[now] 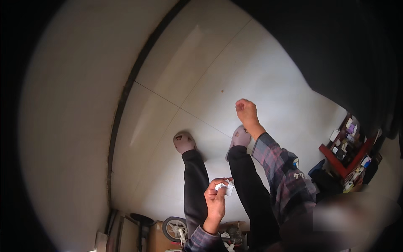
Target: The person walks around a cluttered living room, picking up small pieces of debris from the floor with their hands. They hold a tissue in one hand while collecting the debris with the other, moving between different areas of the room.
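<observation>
My left hand point(215, 200) is closed around a crumpled white tissue point(226, 188), in front of my dark-trousered legs. Farther forward, my right hand point(247, 111) is held above the tiled floor point(201, 116), its fingers curled in and nothing visible in them. It hangs just beyond one of my pale pinkish shoes point(241, 137); the other shoe point(184, 141) stands to the left. On the floor ahead of my right hand lies a small brown crumb-like bit point(222, 91). Both arms wear checked plaid sleeves point(270, 151).
A pale wall point(75, 110) with a dark skirting strip point(121, 104) runs along the left. A red-brown wooden shelf or table point(335, 160) with assorted small items stands at right. Near the bottom are a spoked wheel point(175, 229) and a cardboard box point(156, 236). A dark shape fills the upper right.
</observation>
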The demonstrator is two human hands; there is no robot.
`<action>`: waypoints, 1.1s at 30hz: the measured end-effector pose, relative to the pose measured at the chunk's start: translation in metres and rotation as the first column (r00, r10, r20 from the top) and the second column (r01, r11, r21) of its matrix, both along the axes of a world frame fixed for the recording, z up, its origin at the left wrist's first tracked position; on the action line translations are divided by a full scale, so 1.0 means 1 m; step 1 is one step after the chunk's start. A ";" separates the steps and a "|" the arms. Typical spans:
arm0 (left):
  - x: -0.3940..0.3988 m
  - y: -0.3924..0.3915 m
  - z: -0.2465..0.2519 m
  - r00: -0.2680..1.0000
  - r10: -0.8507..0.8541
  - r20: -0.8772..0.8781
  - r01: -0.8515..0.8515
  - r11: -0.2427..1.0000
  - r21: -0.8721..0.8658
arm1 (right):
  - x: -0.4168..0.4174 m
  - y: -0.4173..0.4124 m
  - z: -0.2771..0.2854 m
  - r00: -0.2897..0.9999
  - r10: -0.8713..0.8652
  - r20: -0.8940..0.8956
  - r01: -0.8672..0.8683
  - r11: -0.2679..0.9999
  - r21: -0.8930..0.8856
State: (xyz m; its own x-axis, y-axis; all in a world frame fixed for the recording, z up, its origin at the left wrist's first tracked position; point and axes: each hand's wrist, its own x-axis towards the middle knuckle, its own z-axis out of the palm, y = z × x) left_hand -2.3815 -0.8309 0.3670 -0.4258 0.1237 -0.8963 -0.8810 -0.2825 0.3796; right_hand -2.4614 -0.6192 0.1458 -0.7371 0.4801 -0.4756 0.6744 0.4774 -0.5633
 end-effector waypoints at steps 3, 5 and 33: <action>-0.004 0.006 -0.016 0.994 0.059 0.094 -0.054 0.997 -0.054 | -0.016 -0.018 -0.059 0.995 0.063 -0.074 -0.060 0.997 0.038; -0.015 0.004 -0.022 0.999 0.010 0.052 -0.007 0.998 -0.058 | -0.032 -0.050 -0.081 0.990 0.014 -0.139 -0.017 1.000 -0.021; -0.011 0.001 -0.050 0.998 0.026 0.050 -0.023 0.998 -0.058 | -0.044 -0.030 0.038 0.863 -0.494 0.107 0.025 -0.169 -0.985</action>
